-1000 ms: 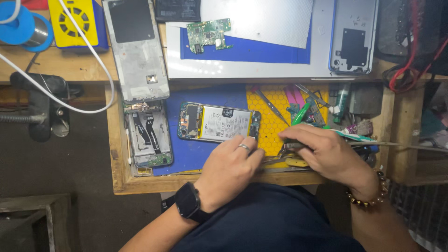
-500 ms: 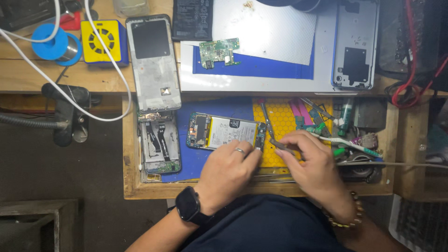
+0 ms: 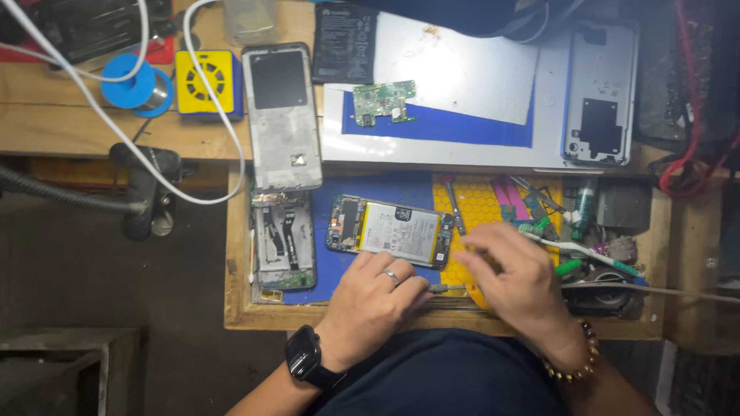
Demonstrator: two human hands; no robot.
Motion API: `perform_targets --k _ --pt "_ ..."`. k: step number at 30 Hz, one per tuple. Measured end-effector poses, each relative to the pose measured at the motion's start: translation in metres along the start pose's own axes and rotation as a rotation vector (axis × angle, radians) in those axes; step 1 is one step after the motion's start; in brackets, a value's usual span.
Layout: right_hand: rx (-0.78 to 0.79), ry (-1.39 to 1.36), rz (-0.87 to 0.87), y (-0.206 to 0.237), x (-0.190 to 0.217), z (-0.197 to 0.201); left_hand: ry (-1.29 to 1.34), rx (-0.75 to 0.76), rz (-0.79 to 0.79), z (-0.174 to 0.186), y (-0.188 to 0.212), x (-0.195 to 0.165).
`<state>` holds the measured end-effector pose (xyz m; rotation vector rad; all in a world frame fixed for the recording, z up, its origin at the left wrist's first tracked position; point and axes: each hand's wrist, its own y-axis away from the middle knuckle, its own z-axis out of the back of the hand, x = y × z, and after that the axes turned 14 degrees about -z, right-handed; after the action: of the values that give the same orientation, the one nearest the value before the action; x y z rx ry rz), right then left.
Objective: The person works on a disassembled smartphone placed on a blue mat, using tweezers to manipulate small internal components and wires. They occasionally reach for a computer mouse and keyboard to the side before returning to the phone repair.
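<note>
Yellow honeycomb-patterned mat point(image 3: 484, 212) beside blue mat point(image 3: 339, 266). On the blue mat: opened phone point(image 3: 389, 230), white battery, green board edge. Above it: green circuit board point(image 3: 383, 103).

- My left hand point(image 3: 375, 296) and right hand point(image 3: 515, 277) pinch a thin metal tool point(image 3: 447, 288) between them.
- Just beyond lies the opened phone point(image 3: 389, 230) on the blue mat point(image 3: 385, 186).

You face a cluttered wooden workbench point(image 3: 69, 131) under dim light, with dark floor point(image 3: 92, 293) at your left.
</note>
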<state>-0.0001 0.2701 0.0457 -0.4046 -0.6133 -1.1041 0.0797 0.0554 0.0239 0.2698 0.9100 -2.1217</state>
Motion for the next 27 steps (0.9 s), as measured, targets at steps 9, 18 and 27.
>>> perform_targets --k 9,18,27 --pt "-0.074 0.229 -0.179 -0.019 0.005 -0.014 0.03 -0.07 0.09 -0.002 0.008 -0.002" --pt "-0.183 0.321 -0.136 -0.018 -0.009 0.006 0.089 -0.05 0.144 -0.002 0.004 -0.002" --pt "0.225 0.248 0.166 0.034 0.011 0.015 0.076 -0.022 0.155 -0.006 0.006 -0.003"
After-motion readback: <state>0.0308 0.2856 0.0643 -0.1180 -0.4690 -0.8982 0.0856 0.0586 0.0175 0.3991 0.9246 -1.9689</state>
